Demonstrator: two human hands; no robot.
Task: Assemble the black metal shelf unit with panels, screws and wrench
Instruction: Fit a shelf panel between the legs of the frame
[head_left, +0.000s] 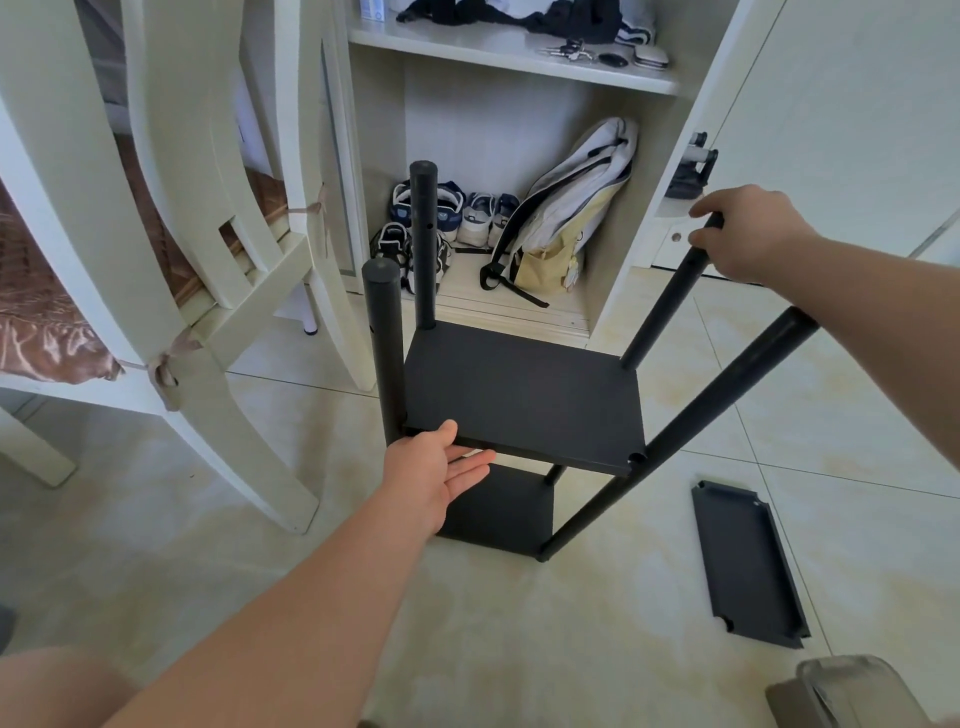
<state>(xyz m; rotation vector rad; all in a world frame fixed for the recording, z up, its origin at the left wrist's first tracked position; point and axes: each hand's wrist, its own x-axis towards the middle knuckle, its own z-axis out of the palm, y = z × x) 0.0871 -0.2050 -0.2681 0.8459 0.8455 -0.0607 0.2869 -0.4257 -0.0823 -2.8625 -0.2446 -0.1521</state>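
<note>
A white chair (218, 291) stands at the floor's left edge. Just right of it, the left grip (441, 470) lies flat and apart: its fingers (475, 467) run straight under the near left corner of the upper panel (519, 395), and the thumb rests on the panel's top edge. It carries the panel rather than clamping it.

The shelf unit stands mid-floor in front of an open cabinet (519, 67), with the lower panel (498, 514) down by the feet. The near left post (384, 338) and far left post (423, 234) stand upright. The far right post (670, 296) and near right post (727, 405) lean outward. The right grip (748, 236) is clamped round the far right post near its top.

A spare panel (748, 566) lies face down toward the floor's right edge. No screws or wrench can be seen.

The upper panel looks unfastened, so it could tip or slide down if the flat fingers shift. The splayed right posts may let its corner notches slip free. Fingers beneath the panel could get pinched against the lower one.
</note>
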